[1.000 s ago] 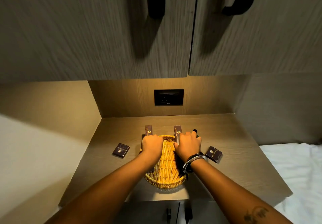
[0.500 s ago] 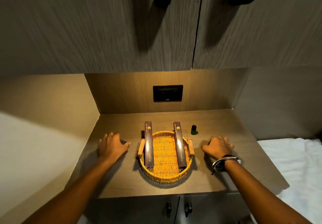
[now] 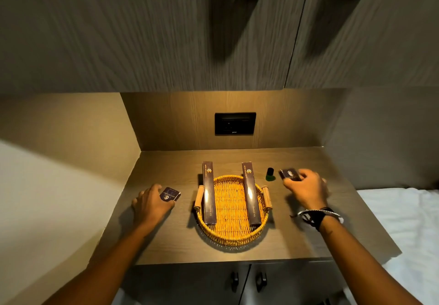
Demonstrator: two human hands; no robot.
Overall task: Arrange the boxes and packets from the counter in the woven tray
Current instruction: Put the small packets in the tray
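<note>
The oval woven tray [image 3: 231, 234] sits in the middle of the counter, with a wooden handle on each side. Two long dark boxes lie lengthwise in it: the left long box [image 3: 209, 192] and the right long box [image 3: 250, 193], their far ends sticking out over the rim. My left hand [image 3: 150, 203] is left of the tray and grips a small dark square packet [image 3: 169, 194] just above the counter. My right hand [image 3: 306, 189] is right of the tray and holds a second small dark packet [image 3: 290, 174], lifted and tilted.
A small dark bottle with a green base [image 3: 270, 174] stands on the counter [image 3: 166, 245] right of the tray's far end. A black wall socket [image 3: 235, 123] is on the back panel. Cupboard doors hang overhead. A white bed [image 3: 403, 221] lies to the right.
Both hands left the long boxes in the tray, spread outward to the small packets on either side, closed on them and lifted them. The camera view also shifted.
</note>
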